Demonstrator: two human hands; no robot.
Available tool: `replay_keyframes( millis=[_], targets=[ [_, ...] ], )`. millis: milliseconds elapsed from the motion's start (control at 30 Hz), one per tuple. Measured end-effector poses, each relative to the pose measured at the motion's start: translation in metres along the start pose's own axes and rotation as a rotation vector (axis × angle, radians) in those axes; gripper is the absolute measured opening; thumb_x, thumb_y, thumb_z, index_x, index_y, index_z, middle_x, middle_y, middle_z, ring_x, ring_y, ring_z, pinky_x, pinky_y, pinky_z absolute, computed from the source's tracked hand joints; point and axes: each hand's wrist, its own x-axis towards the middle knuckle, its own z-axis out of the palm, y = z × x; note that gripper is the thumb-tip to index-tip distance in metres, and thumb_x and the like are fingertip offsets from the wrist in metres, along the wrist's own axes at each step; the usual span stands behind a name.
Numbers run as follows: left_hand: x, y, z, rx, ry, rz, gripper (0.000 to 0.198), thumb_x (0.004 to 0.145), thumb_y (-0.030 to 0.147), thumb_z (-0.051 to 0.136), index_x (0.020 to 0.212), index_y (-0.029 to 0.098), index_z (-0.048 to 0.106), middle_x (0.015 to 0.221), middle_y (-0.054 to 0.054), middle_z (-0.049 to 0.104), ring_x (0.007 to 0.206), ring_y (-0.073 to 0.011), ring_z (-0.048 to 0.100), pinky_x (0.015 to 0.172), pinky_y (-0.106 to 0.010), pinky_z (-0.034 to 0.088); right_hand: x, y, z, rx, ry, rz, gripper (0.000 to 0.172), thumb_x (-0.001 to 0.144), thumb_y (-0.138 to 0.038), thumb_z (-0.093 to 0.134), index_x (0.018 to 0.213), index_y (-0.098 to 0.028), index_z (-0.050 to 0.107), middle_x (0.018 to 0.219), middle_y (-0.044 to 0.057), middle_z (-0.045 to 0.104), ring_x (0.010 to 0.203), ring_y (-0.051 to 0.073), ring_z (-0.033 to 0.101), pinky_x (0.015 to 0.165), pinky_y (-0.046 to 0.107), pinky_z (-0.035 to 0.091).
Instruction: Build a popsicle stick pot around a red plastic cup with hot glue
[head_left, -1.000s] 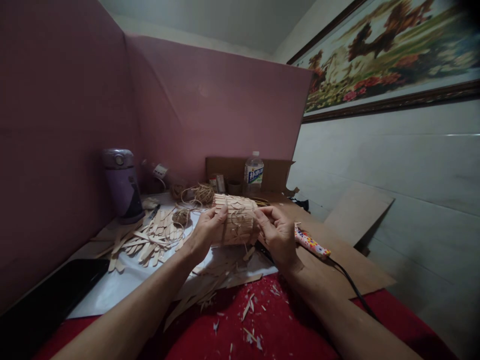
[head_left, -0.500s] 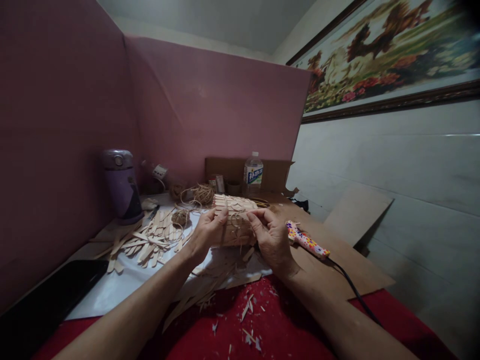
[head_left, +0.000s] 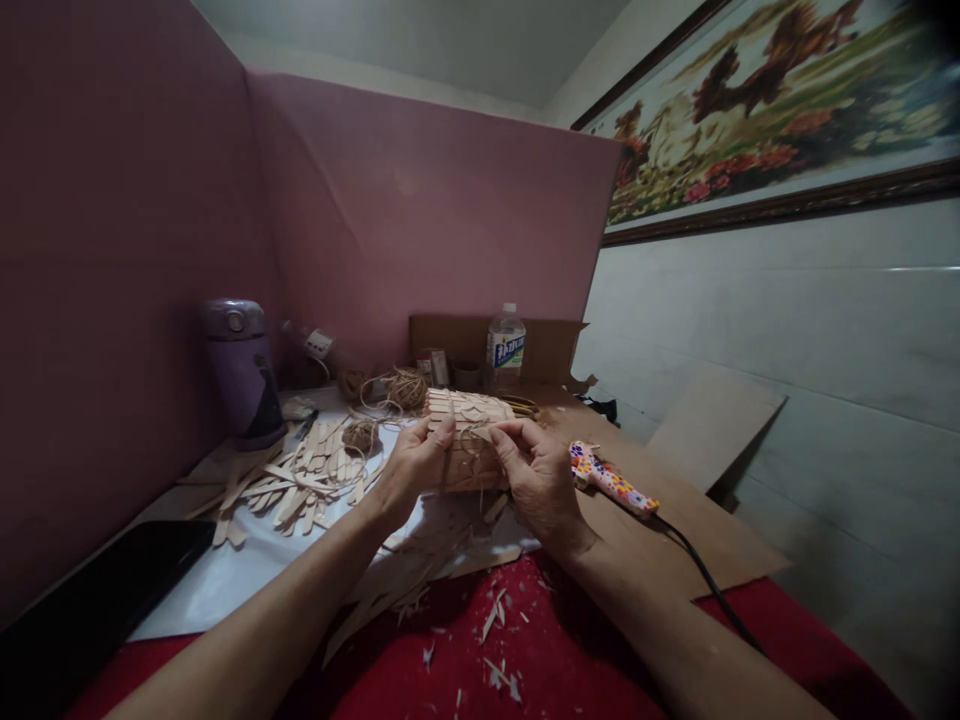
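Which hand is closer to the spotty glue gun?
Right. The right hand holds the stick cylinder just beside the glue gun; the left hand grips the cylinder's other end, farther away.

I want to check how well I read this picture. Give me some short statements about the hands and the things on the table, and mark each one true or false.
1. The left hand and the right hand both hold the cylinder of pale wooden sticks. True.
2. The colourful dotted glue gun is in the right hand. False: it lies on the brown cardboard sheet, beside that hand.
3. The purple metal flask stands upright at the left. True.
4. The clear plastic bottle lies on its side. False: it stands upright at the back.
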Motion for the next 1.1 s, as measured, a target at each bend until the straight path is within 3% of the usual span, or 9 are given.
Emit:
replay_keyframes(
  millis=[367, 1100],
  targets=[
    [-0.0012, 0.0014, 0.0006, -0.01, 0.025, 0.014, 0.031, 0.072, 0.045, 0.071, 0.075, 0.015, 0.066, 0.068, 0.0, 0.067, 0.059, -0.0119, 0.058, 0.063, -0.023, 0.048, -0.0047, -0.0048, 0.0023, -0.001, -0.081, -0.068, 0.019, 0.089, -0.034, 0.053, 0.088, -0.019, 0.064, 0.079, 0.002, 0.067, 0.074, 0.015, 0.061, 0.068, 0.023, 0.046],
    [-0.0003, -0.0009, -0.0006, 0.0, -0.002, -0.004, 0.038, 0.075, 0.049, 0.067, 0.088, 0.013, 0.069, 0.077, -0.005, 0.072, 0.064, -0.0158, 0.063, 0.065, -0.027, 0.05, -0.006, -0.005, 0.0012, 0.012, -0.103, -0.017, 0.018, 0.086, -0.032, 0.056, 0.079, -0.018, 0.064, 0.072, 0.002, 0.067, 0.066, 0.015, 0.063, 0.064, 0.024, 0.048]
  ],
)
